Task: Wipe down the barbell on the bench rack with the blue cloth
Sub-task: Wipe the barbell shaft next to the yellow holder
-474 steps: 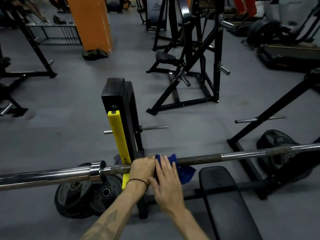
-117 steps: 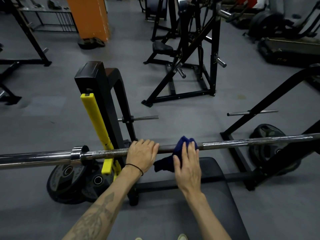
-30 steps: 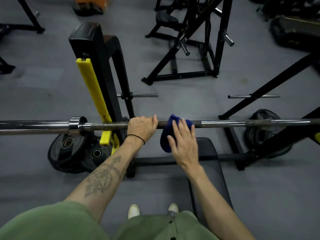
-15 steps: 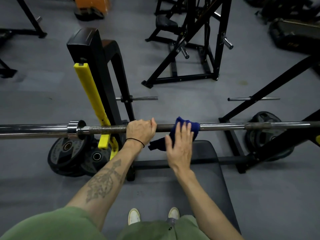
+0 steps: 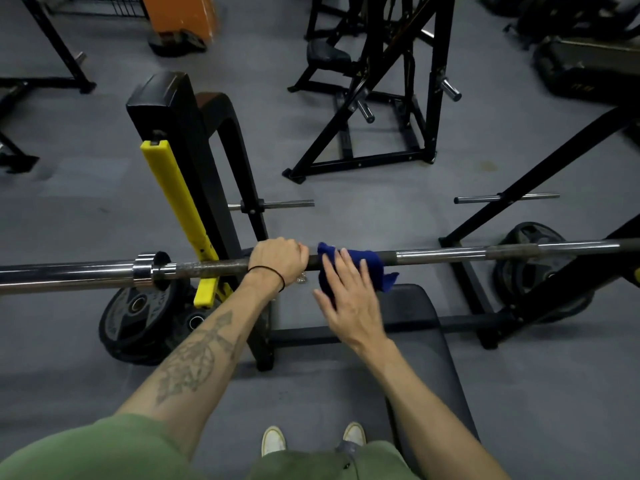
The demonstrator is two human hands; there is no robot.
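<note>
- Head view, nearest: 2 white shoe toes (image 5: 313, 439) on the grey floor (image 5: 540, 403), beside the padded bench (image 5: 420, 344), whose near edge runs under the right forearm.
- The right hand (image 5: 349, 299) lies over the blue cloth (image 5: 367, 268); its fingers (image 5: 334, 266) are straight and slightly spread, pressing the cloth against the barbell (image 5: 446, 253). The cloth drapes over the bar, with 1 corner hanging off its right side above the bench head.
- The left hand (image 5: 278, 259) is just beside the cloth, fingers curled tight round the bar, a black band on the wrist.
- The barbell lies level across the frame, resting on the bench rack (image 5: 188, 140) at left; bare bar runs free to the right of the cloth up to the right upright.
- Weight plates (image 5: 138, 317) lean at the foot of the left post, under the bar's sleeve; another plate (image 5: 535, 251) leans at the right.
- A yellow guard strip (image 5: 175, 206) runs down the left post.
- Beyond, open grey floor, then a black plate tree (image 5: 381, 109) and an orange pillar (image 5: 178, 12).
</note>
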